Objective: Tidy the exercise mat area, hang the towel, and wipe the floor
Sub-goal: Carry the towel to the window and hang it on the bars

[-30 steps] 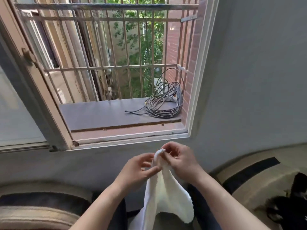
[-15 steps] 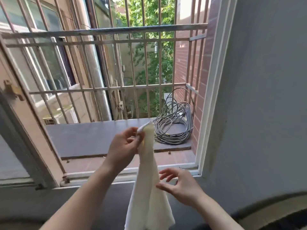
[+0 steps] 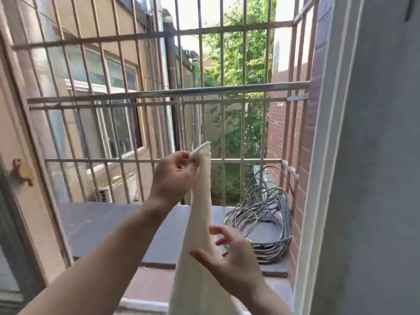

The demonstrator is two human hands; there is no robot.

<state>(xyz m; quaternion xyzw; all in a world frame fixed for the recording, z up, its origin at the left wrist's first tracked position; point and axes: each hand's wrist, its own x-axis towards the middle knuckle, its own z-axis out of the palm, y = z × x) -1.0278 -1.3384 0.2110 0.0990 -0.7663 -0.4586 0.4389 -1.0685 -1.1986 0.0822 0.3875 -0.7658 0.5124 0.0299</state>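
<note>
Nearest, low right: right hand (image 3: 229, 262), fingers spread, beside the hanging towel (image 3: 200, 235). Higher up, left hand (image 3: 175, 178) pinches its top corner, below the horizontal rail (image 3: 227, 89). Judgement: one small pinch may slip, dropping the towel onto the ledge (image 3: 102, 221) near the cable coil (image 3: 266, 219). Unclear whether right fingers touch cloth; towel's lower end runs off the bottom edge.

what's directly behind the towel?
Behind the towel, pinched at its top by the left hand, are the grey ledge slab and window bars. The strip it covers is hidden.
</note>
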